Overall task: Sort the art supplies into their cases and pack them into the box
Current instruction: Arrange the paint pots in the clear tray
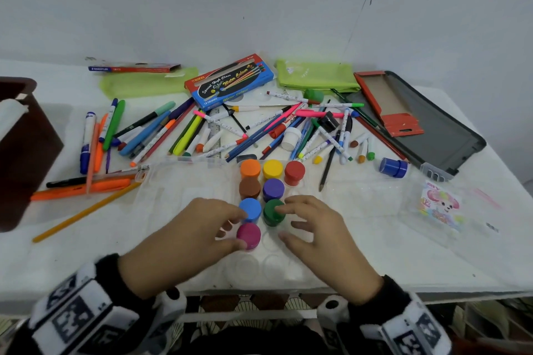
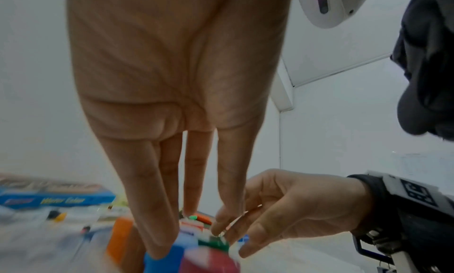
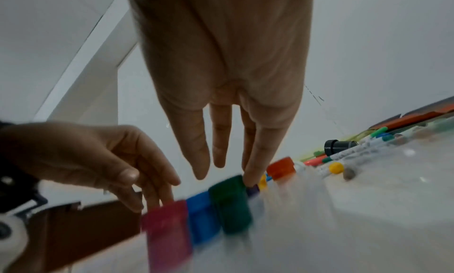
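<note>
Both hands loose: our left hand [image 1: 199,228] fingertips touch the pink pot [image 1: 248,236], right hand [image 1: 313,228] the green pot [image 1: 273,212]. 8 pots sit in the clear tray [image 1: 184,187] at the table's front edge; pens [image 1: 173,130] unsorted, box [image 1: 20,135] unpacked.

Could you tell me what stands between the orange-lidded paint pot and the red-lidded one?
The yellow-lidded paint pot, flanked by the orange-lidded pot and red-lidded pot; head view.

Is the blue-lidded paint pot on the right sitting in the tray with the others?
No, the blue-lidded pot lies on its side outside the tray.
</note>
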